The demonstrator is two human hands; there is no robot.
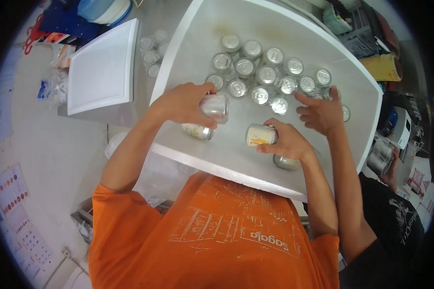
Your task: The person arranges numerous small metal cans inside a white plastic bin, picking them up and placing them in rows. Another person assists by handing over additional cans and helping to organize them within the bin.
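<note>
My left hand (188, 104) grips a clear, can-shaped container (216, 108) tilted on its side, above the near left part of a white foam box (170, 150). Just below it a labelled can (198, 131) lies on its side on the box floor. In my right hand (287, 139) is another can with a cream and yellow label (261, 136), also tilted. Under my right wrist lies a clear container (286, 162), partly hidden. Several upright clear cans with silvery pull-tab lids (245, 67) stand in the box beyond my hands.
A co-worker's hand (322, 112), fingers spread, reaches into the box from the right, beside my right hand. Left of the box lie a white foam lid (101, 68) and several more clear cans (150, 56). A yellow container (381, 68) and a woven basket (336, 20) stand at the right.
</note>
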